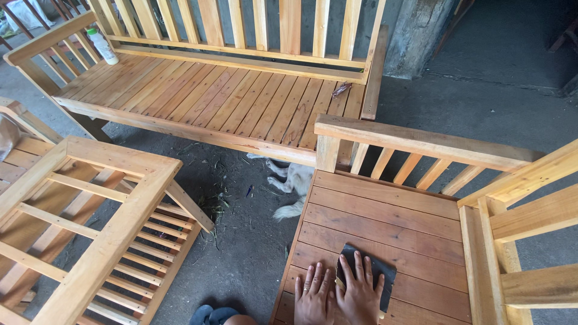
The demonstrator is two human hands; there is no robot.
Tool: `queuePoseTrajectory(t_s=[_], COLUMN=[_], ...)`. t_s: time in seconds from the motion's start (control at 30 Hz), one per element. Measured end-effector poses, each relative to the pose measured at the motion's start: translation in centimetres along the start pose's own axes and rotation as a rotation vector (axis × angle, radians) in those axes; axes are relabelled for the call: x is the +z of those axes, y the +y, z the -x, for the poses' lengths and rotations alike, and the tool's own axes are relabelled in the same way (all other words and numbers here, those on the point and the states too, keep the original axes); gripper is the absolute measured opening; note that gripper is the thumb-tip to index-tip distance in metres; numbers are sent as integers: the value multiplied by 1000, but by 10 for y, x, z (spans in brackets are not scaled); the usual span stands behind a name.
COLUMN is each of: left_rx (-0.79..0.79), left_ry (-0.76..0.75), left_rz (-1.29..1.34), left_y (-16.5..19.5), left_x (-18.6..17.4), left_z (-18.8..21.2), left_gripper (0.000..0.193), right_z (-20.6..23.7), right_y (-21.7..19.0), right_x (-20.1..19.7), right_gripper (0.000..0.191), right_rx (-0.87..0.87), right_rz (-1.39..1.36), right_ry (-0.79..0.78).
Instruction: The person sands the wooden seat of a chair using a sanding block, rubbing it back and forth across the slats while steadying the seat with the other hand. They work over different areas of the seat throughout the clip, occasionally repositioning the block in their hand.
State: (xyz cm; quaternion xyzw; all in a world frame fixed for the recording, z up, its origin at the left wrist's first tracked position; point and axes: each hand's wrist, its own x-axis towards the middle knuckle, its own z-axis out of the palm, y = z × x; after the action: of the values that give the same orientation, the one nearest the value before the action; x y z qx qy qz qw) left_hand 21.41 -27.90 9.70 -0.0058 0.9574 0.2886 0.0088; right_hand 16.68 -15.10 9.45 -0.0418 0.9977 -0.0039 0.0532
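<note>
A rough grey concrete floor is running between several pieces of unfinished wooden furniture, all in pale slatted timber. At the far left, a low table frame is standing with open rails on top and a slatted shelf showing beneath. Behind it, along the top of the view, a long bench is stretching across, with a white plastic bottle lying on its seat near the left armrest and a small dark scrap sitting near its right end. Under the bench's front edge, the pale paws and legs of a dog are poking out onto the floor.

To the right of that, a slatted chair is filling the lower right, its armrest rail crossing above the seat. Near the seat's front edge, the left hand is lying flat on the boards, fingers spread and holding nothing. Just beside it and touching it, the right hand is pressing flat, fingers splayed, onto a dark sheet of sandpaper, which is lying on the seat slats under the palm. At the bottom edge, a bit of blue clothing is showing.
</note>
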Motion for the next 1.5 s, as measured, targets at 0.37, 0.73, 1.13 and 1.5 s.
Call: queuePoseTrajectory(t_s=[0.37,0.73,1.13,1.5], left_rx=[-23,-30,12,243], left_ry=[-36,-27,47,20], left_rz=[2,-2,-5,480], left_y=[1,1,-4,53], left_x=[1,2,11,-26], left_z=[1,0,3,-52], left_gripper=[66,63,67,109], right_z=[0,1,6,-49], right_y=[0,1,-8,-3], right_x=[-3,-1,-34,-90], right_gripper=[84,84,70,60], right_rx=[-7,-11,-22,84], right_rz=[13,-13,26,-1781], right_ry=[-36,63,24,68])
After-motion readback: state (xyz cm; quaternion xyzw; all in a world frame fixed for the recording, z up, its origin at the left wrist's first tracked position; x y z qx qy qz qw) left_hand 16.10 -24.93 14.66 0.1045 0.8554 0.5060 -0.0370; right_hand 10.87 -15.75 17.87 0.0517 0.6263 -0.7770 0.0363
